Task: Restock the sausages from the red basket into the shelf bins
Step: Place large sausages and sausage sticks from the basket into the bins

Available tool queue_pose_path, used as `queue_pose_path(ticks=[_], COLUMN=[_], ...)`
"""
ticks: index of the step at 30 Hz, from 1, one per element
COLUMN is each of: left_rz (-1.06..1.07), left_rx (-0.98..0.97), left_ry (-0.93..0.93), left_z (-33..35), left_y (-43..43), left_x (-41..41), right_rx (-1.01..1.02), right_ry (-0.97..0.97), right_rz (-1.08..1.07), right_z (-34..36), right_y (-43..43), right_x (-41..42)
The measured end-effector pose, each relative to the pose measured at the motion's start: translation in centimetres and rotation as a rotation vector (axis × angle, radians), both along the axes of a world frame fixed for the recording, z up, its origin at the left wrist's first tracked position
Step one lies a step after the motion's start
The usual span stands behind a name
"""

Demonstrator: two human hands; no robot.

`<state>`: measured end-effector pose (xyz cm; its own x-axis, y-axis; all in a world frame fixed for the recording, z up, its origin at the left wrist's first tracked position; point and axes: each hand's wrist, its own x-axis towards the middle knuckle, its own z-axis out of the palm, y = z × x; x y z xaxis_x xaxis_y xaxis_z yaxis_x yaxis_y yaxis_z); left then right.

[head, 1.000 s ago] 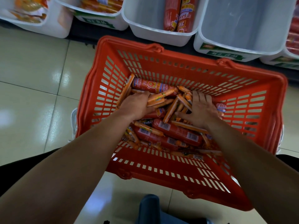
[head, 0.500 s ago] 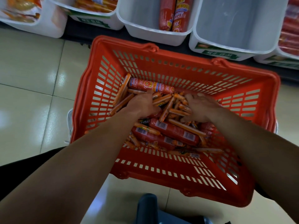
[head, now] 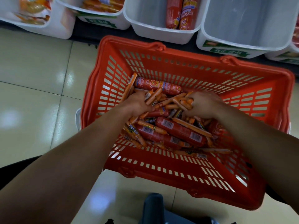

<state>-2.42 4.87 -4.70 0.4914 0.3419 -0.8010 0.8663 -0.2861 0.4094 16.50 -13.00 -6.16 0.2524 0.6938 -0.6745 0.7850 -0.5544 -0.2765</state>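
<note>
A: Obs: left hand (head: 137, 104) at centre frame, fingers curled round a bunch of thin sausage sticks (head: 153, 96). The right hand (head: 203, 105), just right of it, is likewise clamped on a second bunch (head: 181, 101). The hands are apart, with loose sticks between them.

B: Where's the stock?

A: All inside the red basket (head: 178, 180), lower centre of frame, on the tiled floor (head: 40, 78). Under the sticks lie thick red sausages (head: 179, 131) with barcode labels. One more thick sausage (head: 157, 85) lies along the far wall.

B: Destination?

A: Top edge of frame. A white shelf bin (head: 161, 35) at top centre holds two large red sausages (head: 180, 12). There's another bin (head: 242, 25) at upper right, and a third bin (head: 100, 21) at upper left holds thin orange ones.

B: Handling estimate?

A: Judgement only. The sticks look light, slim and glossy-wrapped, so likely slippery and prone to fanning out of a fist. Grip bunches mid-length with the ends aligned. The thick ones look heavier and firm; take each round the middle. Casings probably tolerate a squeeze but not a puncture.
</note>
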Motion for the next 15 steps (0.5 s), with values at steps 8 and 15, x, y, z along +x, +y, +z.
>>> queue_pose_path(ticks=[8, 15], left_rz=[0.115, 0.134], left_rx=[-0.024, -0.009], left_ry=[-0.021, -0.049], left_z=[0.1, 0.4], left_y=[-0.8, -1.5], left_x=[-0.9, -1.5], right_rx=[-0.023, 0.037], right_ry=[0.129, 0.281], right_rz=[-0.220, -0.414], right_z=[0.4, -0.7], right_y=[0.0, -2.0], right_x=[-0.5, -1.6])
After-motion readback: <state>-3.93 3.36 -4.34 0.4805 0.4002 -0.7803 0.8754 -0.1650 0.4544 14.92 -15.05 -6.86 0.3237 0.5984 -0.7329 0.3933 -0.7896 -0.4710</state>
